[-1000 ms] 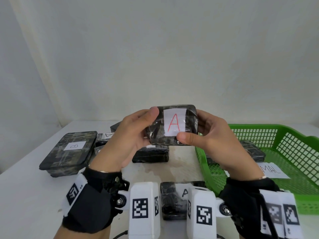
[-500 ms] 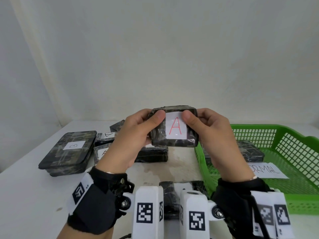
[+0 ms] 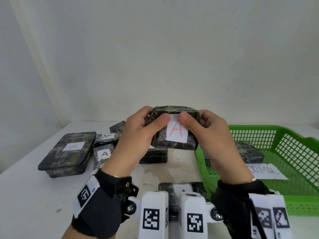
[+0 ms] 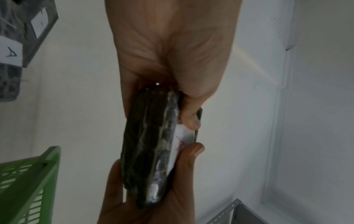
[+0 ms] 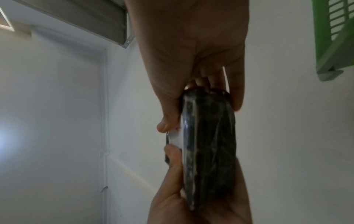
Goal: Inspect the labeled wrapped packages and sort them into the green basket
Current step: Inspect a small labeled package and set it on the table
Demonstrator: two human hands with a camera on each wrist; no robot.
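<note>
Above the table's middle, both hands clamp the red-A package (image 3: 174,131), just left of the green basket (image 3: 283,145).

Left hand (image 3: 136,140) and right hand (image 3: 214,137) now pinch its upper corners, thumbs having slid onto the label top as it tilted; inspection looks nearly done. Other labelled packages (image 3: 69,150) wait far left.

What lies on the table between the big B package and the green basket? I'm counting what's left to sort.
In the head view, between the B package and the green basket: two A-labelled packages, another dark package, then bare table.
</note>
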